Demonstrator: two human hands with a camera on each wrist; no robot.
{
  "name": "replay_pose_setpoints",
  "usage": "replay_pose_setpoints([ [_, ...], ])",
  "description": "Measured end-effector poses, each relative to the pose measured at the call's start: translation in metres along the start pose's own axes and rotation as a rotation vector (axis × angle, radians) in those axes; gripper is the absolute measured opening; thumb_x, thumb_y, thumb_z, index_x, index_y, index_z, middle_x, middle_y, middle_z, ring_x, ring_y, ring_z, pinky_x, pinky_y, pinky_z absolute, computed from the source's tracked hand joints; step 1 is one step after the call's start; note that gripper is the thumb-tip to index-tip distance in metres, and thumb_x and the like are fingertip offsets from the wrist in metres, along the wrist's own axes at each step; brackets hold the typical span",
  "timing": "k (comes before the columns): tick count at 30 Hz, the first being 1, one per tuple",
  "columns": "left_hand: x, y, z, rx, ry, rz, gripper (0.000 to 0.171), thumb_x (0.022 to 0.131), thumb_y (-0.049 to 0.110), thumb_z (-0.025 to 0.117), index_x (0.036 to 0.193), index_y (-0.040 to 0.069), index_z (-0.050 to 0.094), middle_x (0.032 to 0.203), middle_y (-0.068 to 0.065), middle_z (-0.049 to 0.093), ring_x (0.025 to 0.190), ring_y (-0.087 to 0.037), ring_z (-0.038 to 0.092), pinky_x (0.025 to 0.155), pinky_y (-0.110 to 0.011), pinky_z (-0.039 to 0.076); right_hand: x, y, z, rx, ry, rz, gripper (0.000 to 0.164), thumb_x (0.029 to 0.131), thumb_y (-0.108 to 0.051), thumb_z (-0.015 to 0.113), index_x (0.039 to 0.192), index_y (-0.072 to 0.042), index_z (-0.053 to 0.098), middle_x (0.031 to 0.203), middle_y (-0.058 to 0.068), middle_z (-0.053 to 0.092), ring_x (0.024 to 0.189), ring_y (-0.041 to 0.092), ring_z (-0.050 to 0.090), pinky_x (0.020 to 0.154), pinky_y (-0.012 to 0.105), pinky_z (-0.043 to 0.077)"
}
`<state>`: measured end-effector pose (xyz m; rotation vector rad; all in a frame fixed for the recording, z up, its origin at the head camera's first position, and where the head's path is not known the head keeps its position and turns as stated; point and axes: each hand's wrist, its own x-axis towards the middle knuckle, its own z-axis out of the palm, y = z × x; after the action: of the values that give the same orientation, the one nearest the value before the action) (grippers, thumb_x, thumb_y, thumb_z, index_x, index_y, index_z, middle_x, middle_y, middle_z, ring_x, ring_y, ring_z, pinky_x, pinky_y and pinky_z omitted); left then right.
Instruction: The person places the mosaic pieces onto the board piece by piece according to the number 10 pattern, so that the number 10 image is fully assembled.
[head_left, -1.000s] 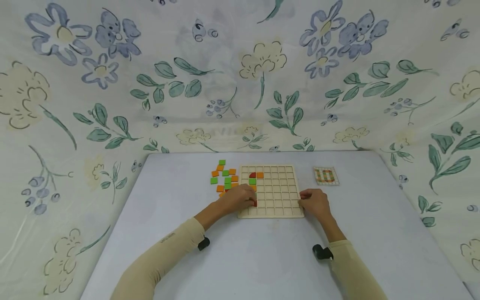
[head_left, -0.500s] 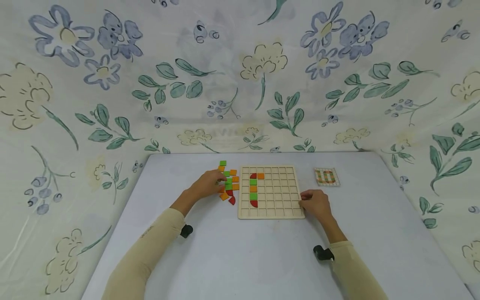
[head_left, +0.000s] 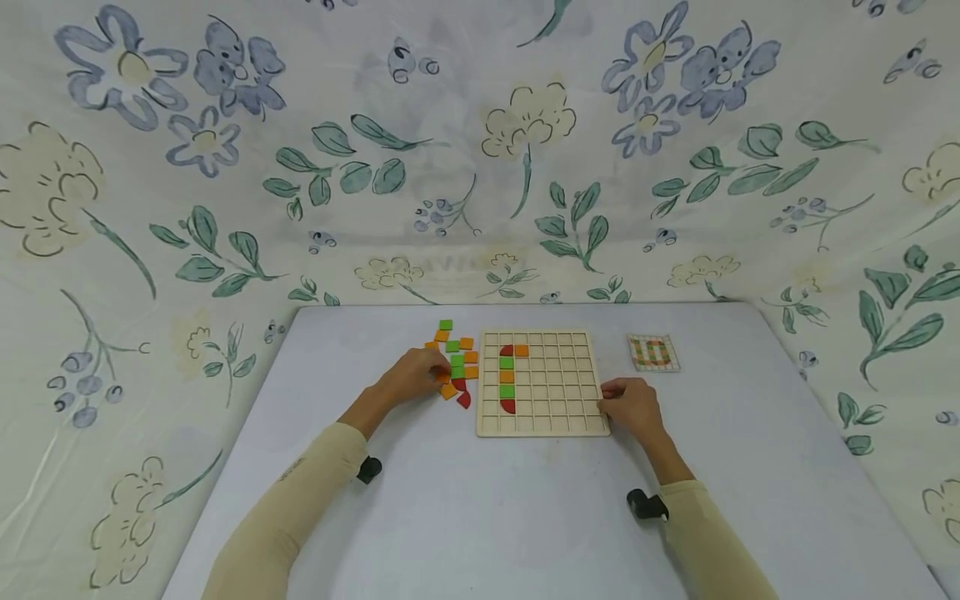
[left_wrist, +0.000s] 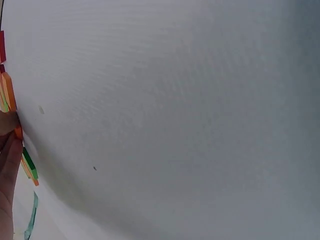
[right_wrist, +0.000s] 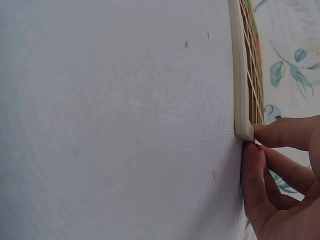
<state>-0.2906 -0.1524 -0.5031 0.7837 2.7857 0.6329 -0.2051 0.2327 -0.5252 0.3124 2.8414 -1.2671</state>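
Observation:
My left hand (head_left: 414, 375) is at the left edge of a loose pile of small tiles, its thumb and finger pinching an orange square tile (left_wrist: 18, 132). Beside the pile lies a pale wooden grid board (head_left: 555, 396). In its left part a column of pieces runs from a red rounded piece (head_left: 507, 351) through green and orange squares to another red rounded piece (head_left: 508, 407). One orange square (head_left: 521, 351) sits right of the top piece. At the board's right edge, my right hand (head_left: 632, 407) holds the rim between thumb and finger, seen closely in the right wrist view.
Loose green tiles (head_left: 446, 325), orange tiles and a red rounded piece (head_left: 464, 400) lie left of the board. A small card (head_left: 652, 353) with a coloured grid pattern lies to its right. Flowered cloth (head_left: 480, 167) surrounds the white table (head_left: 525, 517) at the back and sides.
My left hand has gone from the lower red piece on the board leftward to the pile, then slightly toward me onto an orange tile. The right hand has stayed at the board's edge.

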Motion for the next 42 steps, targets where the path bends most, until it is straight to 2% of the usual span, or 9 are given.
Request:
replay_pose_setpoints([
  [8,0.002,-0.001,0.004,-0.037,0.020,-0.012,0.029,0.079,0.004,0.079,0.106,0.002,0.070,0.098,-0.005,0.066,0.091,-0.022,0.056,0.091,-0.038,0.050,-0.001,0.001,0.000,0.003,-0.004,0.021,0.024,0.078,-0.010,0.075,0.100,0.000,0.074,0.087,0.008,0.072,0.079,0.022,0.066,0.065,0.033,0.052],
  [13,0.003,0.004,0.007,-0.063,0.064,-0.025,0.027,0.079,0.005,0.078,0.105,0.003,0.070,0.097,-0.004,0.065,0.089,-0.020,0.056,0.088,-0.035,0.050,-0.002,0.003,0.000,0.001,-0.001,0.030,0.024,0.078,-0.009,0.075,0.099,0.001,0.073,0.086,0.008,0.072,0.080,0.022,0.066,0.066,0.035,0.053],
  [16,0.005,0.017,0.010,-0.091,0.092,-0.012,0.027,0.078,0.003,0.076,0.105,0.003,0.070,0.098,-0.003,0.066,0.091,-0.019,0.057,0.087,-0.033,0.051,-0.002,0.003,0.000,-0.003,0.001,0.033,0.024,0.077,-0.009,0.075,0.099,0.000,0.073,0.086,0.007,0.072,0.080,0.022,0.066,0.068,0.036,0.053],
  [20,0.009,0.047,0.017,-0.130,0.113,0.038,0.029,0.079,0.004,0.076,0.107,0.004,0.070,0.101,-0.003,0.067,0.093,-0.018,0.057,0.085,-0.032,0.052,-0.002,0.004,-0.001,-0.005,0.006,0.027,0.023,0.077,-0.009,0.075,0.099,0.000,0.073,0.086,0.007,0.072,0.080,0.022,0.066,0.068,0.036,0.053],
  [28,0.016,0.096,0.045,-0.084,0.101,0.244,0.024,0.079,0.004,0.076,0.103,0.002,0.071,0.097,-0.003,0.068,0.088,-0.016,0.058,0.081,-0.027,0.051,-0.001,0.005,0.000,0.007,0.003,0.014,0.023,0.078,-0.009,0.074,0.099,0.000,0.073,0.086,0.006,0.071,0.078,0.021,0.065,0.065,0.034,0.052],
  [30,0.017,0.103,0.051,-0.074,0.079,0.265,0.024,0.080,0.005,0.075,0.103,0.002,0.071,0.097,-0.004,0.068,0.086,-0.016,0.057,0.079,-0.026,0.051,0.000,0.005,0.000,-0.001,0.001,0.015,0.023,0.078,-0.009,0.074,0.099,0.000,0.074,0.085,0.006,0.071,0.077,0.020,0.065,0.064,0.033,0.052],
  [35,0.019,0.115,0.061,-0.071,0.040,0.237,0.025,0.081,0.004,0.073,0.106,0.002,0.072,0.098,-0.003,0.068,0.087,-0.016,0.054,0.082,-0.026,0.049,0.001,0.002,0.000,-0.003,0.003,0.020,0.024,0.077,-0.010,0.075,0.099,-0.001,0.074,0.085,0.005,0.071,0.077,0.020,0.065,0.064,0.032,0.051],
  [39,0.020,0.117,0.063,-0.047,0.046,0.215,0.027,0.081,0.003,0.073,0.107,0.002,0.072,0.099,-0.003,0.068,0.090,-0.018,0.054,0.088,-0.030,0.049,0.001,0.000,0.000,0.005,-0.004,0.013,0.025,0.077,-0.010,0.075,0.099,0.000,0.074,0.086,0.007,0.071,0.079,0.022,0.066,0.065,0.032,0.052],
  [42,0.021,0.117,0.065,-0.013,0.054,0.234,0.026,0.082,0.003,0.073,0.108,0.002,0.073,0.100,-0.003,0.069,0.094,-0.019,0.056,0.091,-0.031,0.049,0.000,0.000,-0.001,0.009,-0.005,0.009,0.025,0.077,-0.009,0.075,0.100,0.001,0.074,0.087,0.008,0.072,0.080,0.022,0.066,0.066,0.032,0.052],
])
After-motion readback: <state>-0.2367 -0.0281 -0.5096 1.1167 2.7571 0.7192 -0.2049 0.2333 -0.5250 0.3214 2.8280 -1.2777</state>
